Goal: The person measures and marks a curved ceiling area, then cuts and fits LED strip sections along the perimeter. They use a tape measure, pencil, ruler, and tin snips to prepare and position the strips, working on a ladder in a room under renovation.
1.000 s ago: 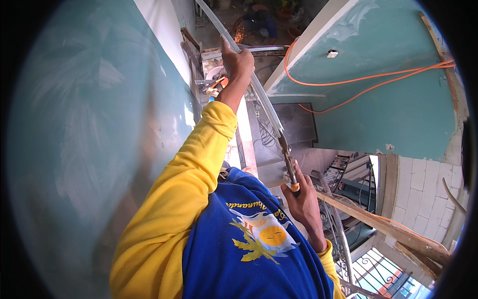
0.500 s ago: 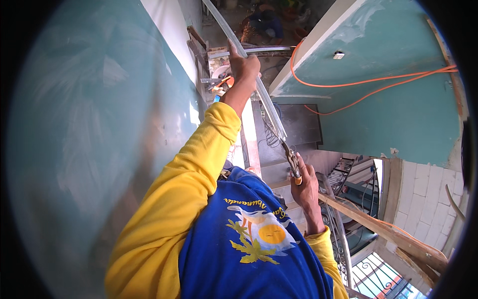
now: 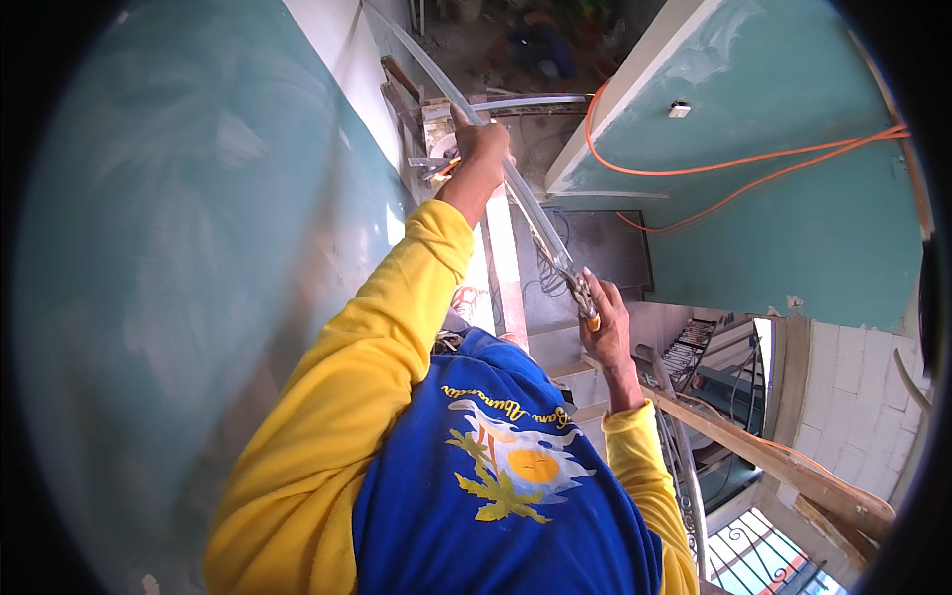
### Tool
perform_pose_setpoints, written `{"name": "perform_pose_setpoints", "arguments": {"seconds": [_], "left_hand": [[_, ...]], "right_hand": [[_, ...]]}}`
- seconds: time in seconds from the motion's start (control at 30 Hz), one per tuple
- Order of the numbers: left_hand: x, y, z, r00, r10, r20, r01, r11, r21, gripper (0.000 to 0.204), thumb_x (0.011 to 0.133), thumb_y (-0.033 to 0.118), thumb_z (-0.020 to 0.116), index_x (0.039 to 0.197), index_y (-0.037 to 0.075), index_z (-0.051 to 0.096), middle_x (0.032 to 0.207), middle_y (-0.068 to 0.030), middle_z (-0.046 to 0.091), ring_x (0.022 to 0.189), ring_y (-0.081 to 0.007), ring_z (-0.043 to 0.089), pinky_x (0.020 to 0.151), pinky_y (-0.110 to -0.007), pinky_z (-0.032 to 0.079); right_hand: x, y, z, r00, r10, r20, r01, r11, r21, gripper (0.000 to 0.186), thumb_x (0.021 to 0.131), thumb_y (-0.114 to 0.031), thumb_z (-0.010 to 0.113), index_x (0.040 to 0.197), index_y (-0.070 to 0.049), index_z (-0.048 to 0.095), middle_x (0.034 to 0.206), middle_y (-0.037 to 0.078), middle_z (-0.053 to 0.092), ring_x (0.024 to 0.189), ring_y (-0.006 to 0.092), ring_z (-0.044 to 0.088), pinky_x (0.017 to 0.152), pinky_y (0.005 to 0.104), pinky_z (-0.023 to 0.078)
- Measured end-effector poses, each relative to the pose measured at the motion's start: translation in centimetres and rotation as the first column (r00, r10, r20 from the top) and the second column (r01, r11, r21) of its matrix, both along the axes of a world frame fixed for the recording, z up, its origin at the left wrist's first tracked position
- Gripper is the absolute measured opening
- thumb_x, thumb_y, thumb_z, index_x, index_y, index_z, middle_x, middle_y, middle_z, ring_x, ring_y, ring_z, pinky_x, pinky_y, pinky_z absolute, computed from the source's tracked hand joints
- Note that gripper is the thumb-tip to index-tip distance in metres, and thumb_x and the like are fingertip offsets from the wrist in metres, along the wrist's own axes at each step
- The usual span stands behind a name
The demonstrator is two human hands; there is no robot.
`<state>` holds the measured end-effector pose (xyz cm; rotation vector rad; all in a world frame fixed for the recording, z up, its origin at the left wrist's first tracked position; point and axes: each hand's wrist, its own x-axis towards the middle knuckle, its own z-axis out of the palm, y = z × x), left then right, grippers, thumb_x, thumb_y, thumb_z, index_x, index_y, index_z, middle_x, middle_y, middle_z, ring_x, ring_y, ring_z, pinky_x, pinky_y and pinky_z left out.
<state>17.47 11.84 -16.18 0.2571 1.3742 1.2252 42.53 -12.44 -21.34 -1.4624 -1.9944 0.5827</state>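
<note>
My left hand (image 3: 480, 157) is wrapped round a long, thin, light-grey metal channel (image 3: 529, 206). The channel slants from the far upper left down toward my right hand. Closed round the orange-tipped handles of what look like tin snips (image 3: 582, 294), my right hand (image 3: 609, 335) holds them at the channel's near end. The snips' jaws meet the metal there, though how far they reach over it is too small to tell.
A second metal strip (image 3: 535, 101) lies across the far end of a plank platform holding tools. Orange cable (image 3: 734, 159) hangs along the right teal wall. A wooden beam (image 3: 764, 451) and metal railing stand at right. Below, at the far end, a person (image 3: 540, 50) crouches.
The snips have come up against the channel's near end, where a small gap showed before. Sparks near the crouching person no longer show.
</note>
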Motion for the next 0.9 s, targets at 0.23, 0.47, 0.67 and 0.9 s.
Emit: {"name": "perform_pose_setpoints", "arguments": {"seconds": [0.23,0.47,0.67,0.9], "left_hand": [[0.1,0.9,-2.2,0.999,-0.022,-0.033,0.022,1.0,0.006,0.103,0.084,-0.008,0.05,0.163,0.039,0.004,0.135,-0.0183,0.056,0.068,-0.0264,0.061,0.056,-0.042,0.052],[1.2,-1.0,1.3,0.992,0.099,0.073,-0.115,0.958,0.262,0.078,0.083,0.001,0.058,0.154,0.017,0.032,0.09,-0.0102,0.053,0.059,-0.019,0.053,0.052,-0.038,0.051],[0.8,3.4,-1.2,0.997,0.078,0.019,-0.08,0.949,0.304,0.049,0.084,0.003,0.058,0.129,0.013,0.04,0.079,-0.006,0.047,0.06,-0.0181,0.051,0.061,-0.047,0.059],[1.7,1.5,1.7,0.987,0.109,0.119,-0.136,0.961,0.24,0.063,0.081,0.0,0.056,0.14,0.015,0.037,0.081,-0.0067,0.049,0.063,-0.0182,0.052,0.055,-0.041,0.053]], "right_hand": [[-0.4,1.6,-1.4,0.999,0.014,-0.034,-0.011,0.998,0.068,0.068,0.082,0.005,0.067,0.148,-0.01,0.054,0.116,0.02,0.064,0.1,0.0389,0.066,0.087,0.0421,0.054],[-1.2,-0.5,4.3,0.979,0.018,-0.205,-0.059,0.979,-0.197,0.07,0.089,-0.008,0.071,0.153,-0.008,0.046,0.124,0.022,0.063,0.109,0.0398,0.064,0.095,0.0424,0.051],[-1.9,-4.3,5.8,0.965,-0.159,-0.21,0.134,0.982,-0.129,0.047,0.092,-0.009,0.071,0.136,-0.003,0.055,0.102,0.016,0.064,0.094,0.0325,0.065,0.085,0.0437,0.051],[-4.3,-2.4,10.5,0.886,-0.282,-0.369,0.379,0.898,0.223,0.033,0.089,0.001,0.07,0.12,0.001,0.061,0.093,0.016,0.069,0.079,0.0287,0.07,0.071,0.0378,0.054]]}}
